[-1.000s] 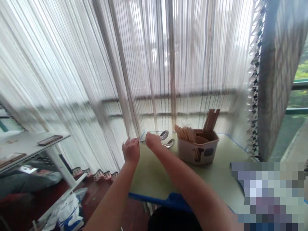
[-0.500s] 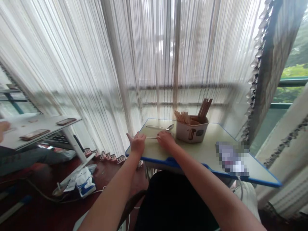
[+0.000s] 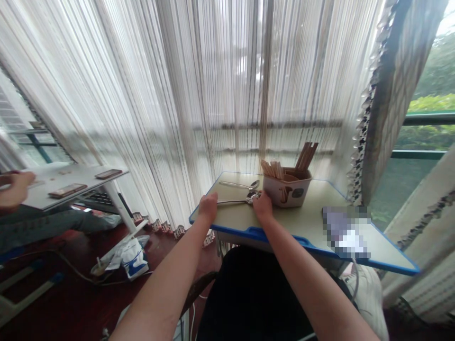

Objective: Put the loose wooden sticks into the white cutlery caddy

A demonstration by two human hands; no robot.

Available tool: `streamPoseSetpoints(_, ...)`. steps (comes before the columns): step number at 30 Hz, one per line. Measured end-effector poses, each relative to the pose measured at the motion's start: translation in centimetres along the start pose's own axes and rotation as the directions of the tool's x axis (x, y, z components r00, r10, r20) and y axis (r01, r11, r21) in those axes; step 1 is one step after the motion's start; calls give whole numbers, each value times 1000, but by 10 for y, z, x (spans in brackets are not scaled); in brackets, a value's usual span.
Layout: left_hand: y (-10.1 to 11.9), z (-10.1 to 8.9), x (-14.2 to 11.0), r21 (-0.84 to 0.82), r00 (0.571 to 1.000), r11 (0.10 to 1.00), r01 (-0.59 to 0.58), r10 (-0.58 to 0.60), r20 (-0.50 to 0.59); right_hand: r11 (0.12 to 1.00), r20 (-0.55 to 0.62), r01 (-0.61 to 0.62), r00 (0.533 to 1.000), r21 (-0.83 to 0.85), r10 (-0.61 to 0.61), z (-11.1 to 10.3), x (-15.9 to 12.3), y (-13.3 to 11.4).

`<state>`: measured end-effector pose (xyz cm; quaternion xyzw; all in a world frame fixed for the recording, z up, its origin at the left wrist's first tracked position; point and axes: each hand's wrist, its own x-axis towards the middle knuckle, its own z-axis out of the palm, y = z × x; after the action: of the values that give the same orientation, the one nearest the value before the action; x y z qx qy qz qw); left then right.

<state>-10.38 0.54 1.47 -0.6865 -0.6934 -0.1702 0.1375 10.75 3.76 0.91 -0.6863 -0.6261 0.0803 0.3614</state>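
My left hand (image 3: 208,207) is closed around the handle end of a metal spoon (image 3: 232,202) near the table's left edge. At the bowl end of the same spoon, my right hand (image 3: 263,205) has its fingers closed; details of that grip are too small to make out. Just behind it, a second metal spoon (image 3: 234,185) lies roughly parallel, bowl to the right. Beside my right hand stands a light-coloured utensil holder (image 3: 286,194), with wooden sticks (image 3: 273,169) at its left and chopsticks (image 3: 307,156) at its back right.
A blue-edged table (image 3: 227,219) carries these things. On its right lies a pixelated, unrecognisable item (image 3: 343,232) with a cable. Sheer curtains (image 3: 227,94) hang behind. At left, another person's hand (image 3: 16,189) is over a white table (image 3: 88,182) bearing two phones (image 3: 67,190).
My right hand has shifted right to the spoon's bowl, uncovering more of the spoon. The fingers of my left hand have closed in around the handle. The view has turned slightly left.
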Motion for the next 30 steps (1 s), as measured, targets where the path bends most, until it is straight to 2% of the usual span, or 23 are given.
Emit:
streamPoseSetpoints(5, 2, -6, 0, -101, 995, 994, -32, 41, 89, 999, -21, -28, 999, 32, 28, 0, 4, 4)
streamPoseSetpoints(11, -3, 0, 2, -189, 984, 969, -161, 173, 46, 998, -25, 3, 1000, 67, -1, 4, 5, 5)
streamPoseSetpoints(14, -7, 6, 5, -218, 977, 959, -182, 201, 73, 996, -38, 52, 998, 75, -49, 4, 4, 6)
streamPoseSetpoints(18, -11, 11, 7, -235, 966, 946, -222, 245, 76, 995, -104, 86, 991, 51, -80, 0, 0, 4)
streamPoseSetpoints(21, -11, 11, 6, -227, 964, 944, -238, 259, 65, 996, -147, 68, 987, 64, -58, -5, -3, 1)
streamPoseSetpoints(24, -10, 9, 4, -222, 959, 938, -266, 280, 32, 986, -200, 54, 979, 158, -21, -9, -2, 1)
streamPoseSetpoints(30, -7, 7, 0, -201, 955, 934, -295, 282, -92, 875, -366, 233, 928, 424, -70, -28, 8, 1)
